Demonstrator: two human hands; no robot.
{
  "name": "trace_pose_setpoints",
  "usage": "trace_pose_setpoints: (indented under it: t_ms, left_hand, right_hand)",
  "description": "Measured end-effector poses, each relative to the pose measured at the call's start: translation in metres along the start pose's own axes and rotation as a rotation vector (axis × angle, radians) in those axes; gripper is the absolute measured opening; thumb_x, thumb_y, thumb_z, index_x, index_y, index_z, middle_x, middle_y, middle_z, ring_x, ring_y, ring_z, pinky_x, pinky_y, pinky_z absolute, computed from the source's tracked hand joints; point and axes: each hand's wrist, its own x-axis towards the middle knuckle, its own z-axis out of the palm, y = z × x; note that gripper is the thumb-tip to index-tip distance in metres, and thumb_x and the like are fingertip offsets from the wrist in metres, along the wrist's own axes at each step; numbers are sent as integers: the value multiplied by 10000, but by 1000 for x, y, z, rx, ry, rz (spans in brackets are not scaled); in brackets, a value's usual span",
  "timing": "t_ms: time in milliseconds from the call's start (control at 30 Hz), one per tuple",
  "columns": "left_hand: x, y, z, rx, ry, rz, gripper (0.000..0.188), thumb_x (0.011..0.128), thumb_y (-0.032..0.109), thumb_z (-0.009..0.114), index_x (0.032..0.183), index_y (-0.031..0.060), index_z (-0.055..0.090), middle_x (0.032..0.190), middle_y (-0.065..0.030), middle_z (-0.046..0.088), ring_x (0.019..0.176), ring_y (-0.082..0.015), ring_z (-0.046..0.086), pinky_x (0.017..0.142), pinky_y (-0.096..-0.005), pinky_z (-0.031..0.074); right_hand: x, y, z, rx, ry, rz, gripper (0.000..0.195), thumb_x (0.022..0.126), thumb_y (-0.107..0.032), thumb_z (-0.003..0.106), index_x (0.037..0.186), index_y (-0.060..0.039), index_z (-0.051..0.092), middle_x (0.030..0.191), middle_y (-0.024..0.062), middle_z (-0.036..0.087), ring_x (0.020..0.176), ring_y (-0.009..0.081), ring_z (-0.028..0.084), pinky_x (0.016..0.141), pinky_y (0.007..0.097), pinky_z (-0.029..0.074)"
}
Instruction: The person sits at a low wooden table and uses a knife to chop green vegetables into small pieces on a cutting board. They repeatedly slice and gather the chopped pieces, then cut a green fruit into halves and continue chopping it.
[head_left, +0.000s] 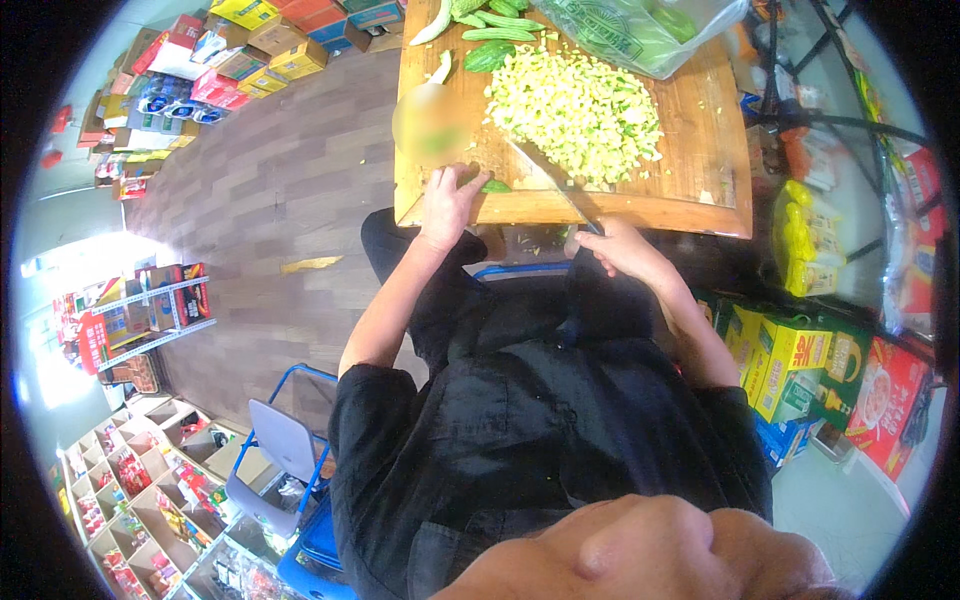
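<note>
My left hand (450, 201) rests at the near left edge of the wooden table (690, 180). Its fingers touch or nearly touch a small green vegetable piece (495, 186); whether they grip it is hard to see. In my right hand (624, 249) is the handle of a kitchen knife (553, 178), its blade slanting up and left over the tabletop. Beyond the blade lies a wide heap of diced pale-green vegetable (574, 112). A dark green vegetable piece (489, 55) borders the heap, and a curved pale strip (441, 69) lies to its left.
Bitter melons and long green vegetables (499, 28) lie at the table's far side beside a plastic bag (637, 34) holding green vegetables. A blurred round patch covers the left tabletop. Shelved goods (810, 232) stand right; a blue-framed chair (281, 442) is behind me at left.
</note>
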Motion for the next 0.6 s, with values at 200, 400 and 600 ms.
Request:
trace_pose_setpoints:
  t_ms: [200, 400, 600]
  left_hand:
    - [-16, 5, 0, -80, 54, -68, 496, 742, -25, 663, 1224, 90, 688, 1123, -146, 588, 1013, -335, 561, 890, -412, 492]
    - [-24, 12, 6, -281, 216, -204, 259, 791, 7, 717, 1044, 58, 692, 1068, -137, 600, 985, -339, 569, 864, -418, 487]
    - [-15, 21, 14, -193, 266, -215, 190, 742, 61, 756, 922, 106, 716, 969, -76, 619, 921, -298, 563, 808, -410, 486]
  right_hand:
    - [12, 0, -12, -54, -10, 64, 404, 928, -365, 675, 931, 32, 599, 738, 45, 595, 565, 127, 592, 522, 278, 533]
    - [13, -48, -14, -161, -12, 87, 395, 952, -360, 624, 854, 21, 661, 636, 54, 613, 575, 170, 622, 535, 305, 526]
    - [18, -78, 16, -578, -28, -158, 608, 1042, -496, 419, 904, 13, 719, 765, 149, 686, 721, 306, 665, 749, 403, 524]
